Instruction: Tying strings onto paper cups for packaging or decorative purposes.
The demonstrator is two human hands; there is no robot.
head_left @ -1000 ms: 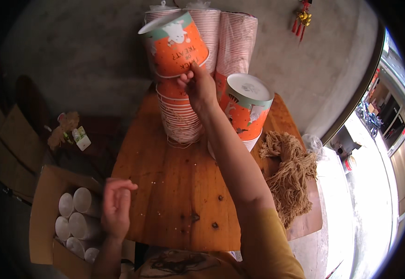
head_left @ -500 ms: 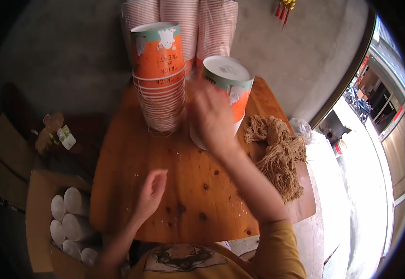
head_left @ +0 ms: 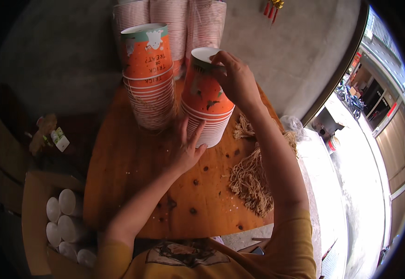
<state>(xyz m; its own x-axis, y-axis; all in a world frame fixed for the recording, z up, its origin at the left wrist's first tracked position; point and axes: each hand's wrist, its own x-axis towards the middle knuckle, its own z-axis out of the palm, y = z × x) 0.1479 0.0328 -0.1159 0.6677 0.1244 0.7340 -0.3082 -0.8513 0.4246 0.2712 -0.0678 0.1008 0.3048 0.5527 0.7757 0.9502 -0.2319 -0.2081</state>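
Your right hand caps an unfinished-looking cup stack, grip unclear; left hand unclenched. Toward the table's far edge, the corded stack seems done.

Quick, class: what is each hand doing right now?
Left hand: open, fingers spread against the lower rims of the right-hand cup stack.
Right hand: fingers bent over that stack's top edge; whether gripping cannot be told.

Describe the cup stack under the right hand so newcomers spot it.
Start at the wooden table. Toward its far side, find the rightmost unwrapped orange cup stack, left of the tan string bundle. Unlike the left stack, it has the right hand at its top and the left hand at its lower rims.
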